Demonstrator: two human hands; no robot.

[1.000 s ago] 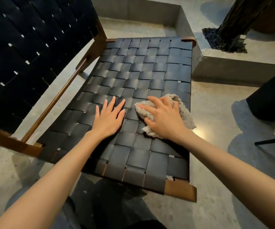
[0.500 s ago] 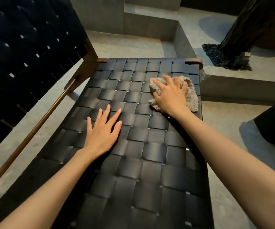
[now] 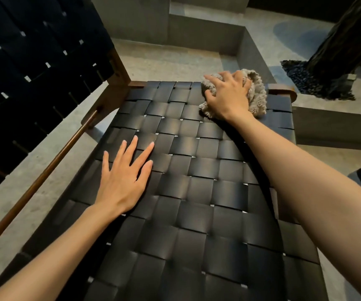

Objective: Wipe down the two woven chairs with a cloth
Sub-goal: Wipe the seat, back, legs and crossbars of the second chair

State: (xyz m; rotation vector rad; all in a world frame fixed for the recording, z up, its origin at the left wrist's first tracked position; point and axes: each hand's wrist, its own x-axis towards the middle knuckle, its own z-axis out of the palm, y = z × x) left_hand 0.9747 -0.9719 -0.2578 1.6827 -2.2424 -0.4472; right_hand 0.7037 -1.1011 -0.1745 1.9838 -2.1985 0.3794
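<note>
The right hand (image 3: 227, 96) presses the grey cloth (image 3: 257, 94) onto the far right corner of the black woven seat (image 3: 197, 192), close to the wooden frame corner (image 3: 282, 92). Its fingers are curled into the cloth and grip it. The bunched cloth lies under the palm and comes out beyond the fingers. The left hand (image 3: 123, 179) rests flat on the seat, its fingers straight and spread, well apart from the cloth.

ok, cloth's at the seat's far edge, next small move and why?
Probably sweep the fluffy beige cloth left along the far edge: the right hand grips it near the far right corner of the black woven seat, and the strips to its left lie uncovered. The left hand lies flat, nearer.
</note>
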